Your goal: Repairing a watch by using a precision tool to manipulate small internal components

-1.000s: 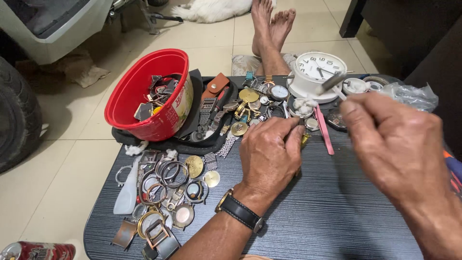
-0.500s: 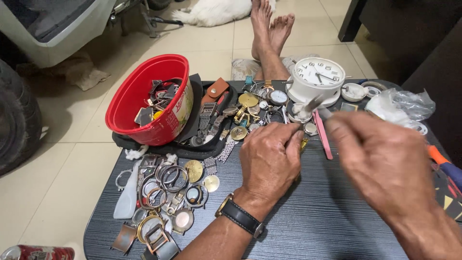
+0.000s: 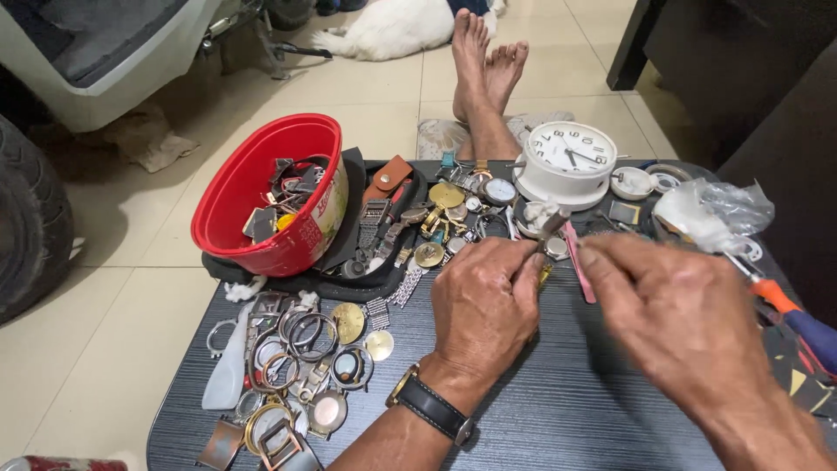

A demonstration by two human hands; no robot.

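Right now the small gold-coloured part (image 3: pixel 544 274) sits pinched at your left hand's (image 3: pixel 485 307) fingertips, just above the dark table (image 3: pixel 558 410), roughly centre of the view. Most of it is hidden by the fingers; can't tell exactly what it is. Your left hand is curled narrow around it, knuckles up, wristwatch (image 3: pixel 433 410) on that wrist.

Your right hand (image 3: pixel 676 318) is just beside it on the right, fingers closed tight on a thin metal tool (image 3: pixel 553 225) whose shaft angles up and away from the part. Thumb and forefinger of that hand nearly meet the left fingertips.

A pink stick (image 3: pixel 579 273) lies on the table between the two hands, slanted. Beyond the hands stands a white alarm clock (image 3: pixel 567 163), with loose watch faces and cases scattered just left of it. A red bowl (image 3: pixel 270 194) of parts rests tilted on a black tray (image 3: pixel 349 283) at far left. Near-left of your left forearm lies a heap of rings and bezels (image 3: pixel 292 358). An orange-handled screwdriver (image 3: pixel 789 312) lies at the right edge, behind your right hand.
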